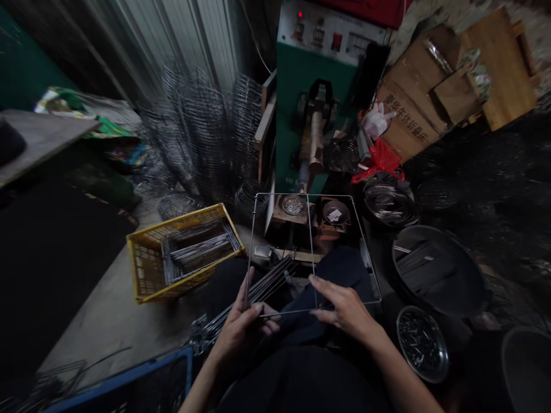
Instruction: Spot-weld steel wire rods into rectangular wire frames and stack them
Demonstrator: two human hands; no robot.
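Held up over my lap is a rectangular metal wire frame [310, 241] with a crossbar down its middle. My left hand [247, 318] grips its near left corner, thumb on the near wire. The fingers of my right hand [342, 307] pinch the frame where the middle bar meets the near wire. Beyond the frame stands a green spot-welding machine [293, 115] with a metal arm and a lit red lamp. Under that arm sits a small dish of metal bits [293, 205], beside a dark dish [334, 213] with a scrap of paper. Long metal rods [262, 289] lie across my lap at the left.
A yellow crate [181, 229] on the left holds bent wire frames. Tall stacks of wire rings [202, 126] stand behind it. To my right are a large black basin [439, 269] and a metal bowl of small parts [422, 343]. Cardboard boxes [413, 109] lean at the back right.
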